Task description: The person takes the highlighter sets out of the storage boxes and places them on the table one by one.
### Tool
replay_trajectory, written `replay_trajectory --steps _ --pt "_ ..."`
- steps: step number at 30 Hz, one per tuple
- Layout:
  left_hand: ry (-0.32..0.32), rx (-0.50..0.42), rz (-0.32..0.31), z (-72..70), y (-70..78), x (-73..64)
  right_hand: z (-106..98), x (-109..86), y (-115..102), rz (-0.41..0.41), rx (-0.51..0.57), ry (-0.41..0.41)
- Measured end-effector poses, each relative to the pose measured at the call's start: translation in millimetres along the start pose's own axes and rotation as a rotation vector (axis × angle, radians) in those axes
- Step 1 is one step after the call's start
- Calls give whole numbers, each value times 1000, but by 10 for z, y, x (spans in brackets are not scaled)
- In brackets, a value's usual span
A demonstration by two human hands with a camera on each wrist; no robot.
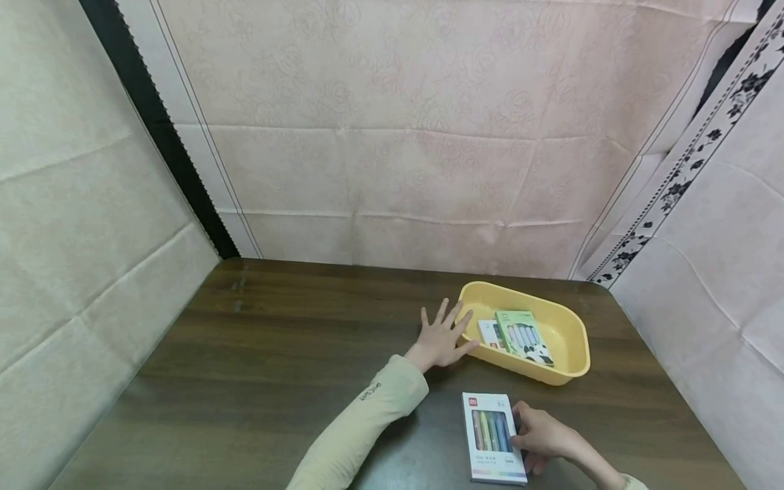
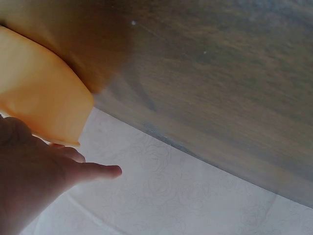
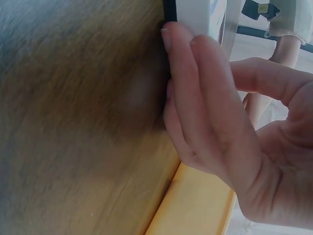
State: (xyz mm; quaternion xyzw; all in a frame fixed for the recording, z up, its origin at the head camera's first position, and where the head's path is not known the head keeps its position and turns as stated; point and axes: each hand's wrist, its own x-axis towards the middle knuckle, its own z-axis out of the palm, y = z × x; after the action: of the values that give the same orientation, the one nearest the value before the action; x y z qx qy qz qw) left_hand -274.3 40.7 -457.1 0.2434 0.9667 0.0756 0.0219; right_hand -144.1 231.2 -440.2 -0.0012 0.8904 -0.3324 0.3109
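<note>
Thumb and fingers of my right hand [image 1: 542, 437] grip the right edge of a white flat box of coloured sticks [image 1: 495, 469]. Its window shows several colours; whether they are pens or crayons I cannot tell. In the right wrist view, curled fingers [image 3: 210, 98] meet the side of the box [image 3: 191, 14]. My left hand [image 1: 439, 344] is spread wide at the left end of a yellow plastic basket [image 1: 566, 333], fingertips at its rim. Inside the basket, a green box [image 1: 523, 333] with a panda picture partly covers a smaller white box [image 1: 488, 332].
Everything stands on a dark brown wooden table [image 1: 275, 381]. Pale patterned cloth [image 1: 392, 170] hangs behind the far edge, with more cloth on the left [image 1: 73, 238] and right sides. The basket is near the table's far right corner, beyond the white box.
</note>
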Motion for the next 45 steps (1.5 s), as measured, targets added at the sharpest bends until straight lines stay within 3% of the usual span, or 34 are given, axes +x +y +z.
replay_trajectory --steps 11,21,38,45 --pt "-3 -14 -4 -26 6 -14 -19 -32 19 -45 26 -22" --pt "0 -8 -1 -26 8 -7 -33 -26 15 -29 26 -10" --pt "-17 -14 -4 -44 13 -24 -139 -48 3 -101 22 59" --pt "-4 -7 -3 -30 9 -16 -129 20 16 -154 20 51"
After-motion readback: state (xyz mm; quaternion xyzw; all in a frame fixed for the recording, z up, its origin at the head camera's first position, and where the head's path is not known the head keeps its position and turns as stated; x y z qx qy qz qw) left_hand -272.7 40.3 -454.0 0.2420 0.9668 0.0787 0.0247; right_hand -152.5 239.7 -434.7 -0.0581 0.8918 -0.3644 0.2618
